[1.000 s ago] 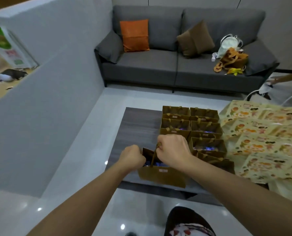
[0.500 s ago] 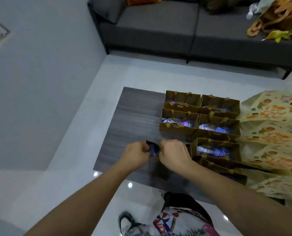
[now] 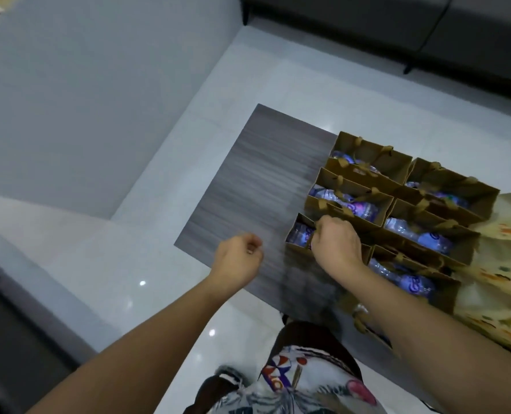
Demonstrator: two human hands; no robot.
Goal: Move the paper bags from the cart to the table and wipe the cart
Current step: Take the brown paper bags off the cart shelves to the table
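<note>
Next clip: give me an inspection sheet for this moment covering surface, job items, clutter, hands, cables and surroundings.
Surface: dark wood-grain table, left part bare.
Job's things: brown paper bags stand in close rows on the table's right part, bottles visible inside; the nearest-left bag is under the right hand.
Clutter: patterned yellow bags at the right edge.
Hands: right hand grips the top of the nearest-left bag; left hand hovers beside it, fingers loosely curled, holding nothing.
Cables: nothing seen.
Surroundings: glossy pale floor, grey wall to the left, dark sofa at the top; the cart is not in view.
</note>
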